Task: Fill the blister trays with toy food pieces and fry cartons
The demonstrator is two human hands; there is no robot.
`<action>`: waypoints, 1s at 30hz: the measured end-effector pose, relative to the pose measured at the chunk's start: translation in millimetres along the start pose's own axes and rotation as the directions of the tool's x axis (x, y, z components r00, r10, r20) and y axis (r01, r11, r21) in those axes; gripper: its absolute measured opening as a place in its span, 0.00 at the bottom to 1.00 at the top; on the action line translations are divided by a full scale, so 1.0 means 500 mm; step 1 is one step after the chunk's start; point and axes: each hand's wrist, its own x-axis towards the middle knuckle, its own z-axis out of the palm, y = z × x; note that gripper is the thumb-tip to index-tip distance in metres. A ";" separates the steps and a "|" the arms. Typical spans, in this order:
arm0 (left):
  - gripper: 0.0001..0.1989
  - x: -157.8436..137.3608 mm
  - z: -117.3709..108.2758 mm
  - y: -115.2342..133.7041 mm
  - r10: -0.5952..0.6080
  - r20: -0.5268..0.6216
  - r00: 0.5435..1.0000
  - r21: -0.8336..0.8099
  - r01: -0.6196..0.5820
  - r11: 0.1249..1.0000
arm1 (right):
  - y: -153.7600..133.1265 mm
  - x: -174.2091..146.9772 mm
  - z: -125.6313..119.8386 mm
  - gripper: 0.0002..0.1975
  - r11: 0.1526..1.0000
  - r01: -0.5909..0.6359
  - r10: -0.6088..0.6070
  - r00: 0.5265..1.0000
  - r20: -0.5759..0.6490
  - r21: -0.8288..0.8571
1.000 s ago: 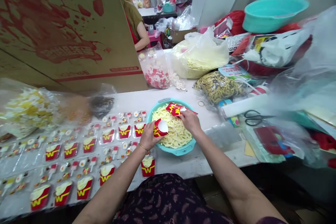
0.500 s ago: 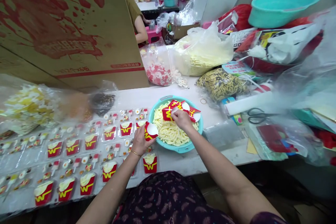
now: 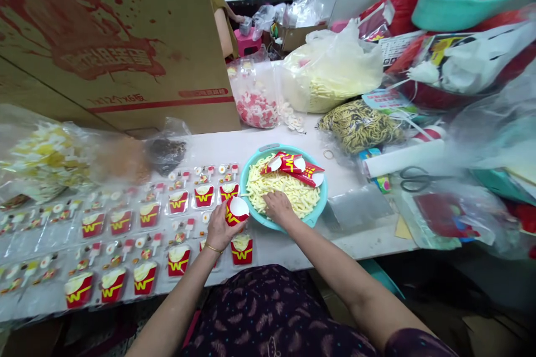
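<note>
In the head view my left hand [image 3: 220,228] grips a small red fries carton [image 3: 237,211] with a yellow W and a white opening. It is held at the left rim of a turquoise basin [image 3: 317,218]. My right hand [image 3: 278,207] is down among the pale yellow toy french fries [image 3: 302,198] in that basin, its fingers curled into them and the fingertips partly hidden. Several more red cartons [image 3: 290,163] lie on the fries at the back. Left of the basin, clear blister packs hold filled red cartons [image 3: 203,196] and tiny food pieces.
A large cardboard box [image 3: 167,106] stands at the back left. Bags of pink-white pieces [image 3: 257,109], yellow pieces [image 3: 330,86] and brownish strands [image 3: 360,125] line the back. Scissors [image 3: 414,178] and plastic bags lie at right. Another person's arm [image 3: 224,33] shows behind the box.
My right hand has left the red cartons at the back of the basin and moved down and left into the fries. My left hand still holds its carton, slightly shifted left.
</note>
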 end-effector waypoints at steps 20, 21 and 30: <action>0.37 0.043 0.040 0.035 0.095 0.083 0.992 -0.025 -0.093 0.995 | 0.115 -0.066 -0.054 0.16 0.985 -0.149 0.158 0.982 -0.104 0.091; 0.36 0.045 0.042 0.039 0.108 0.095 0.990 -0.037 -0.105 0.994 | 0.119 -0.065 -0.047 0.15 0.980 -0.147 0.164 0.979 -0.123 0.137; 0.36 0.085 0.088 0.090 0.235 0.130 0.963 -0.074 -0.227 0.971 | 0.121 -0.030 -0.088 0.10 0.575 -0.170 0.273 0.962 0.009 0.800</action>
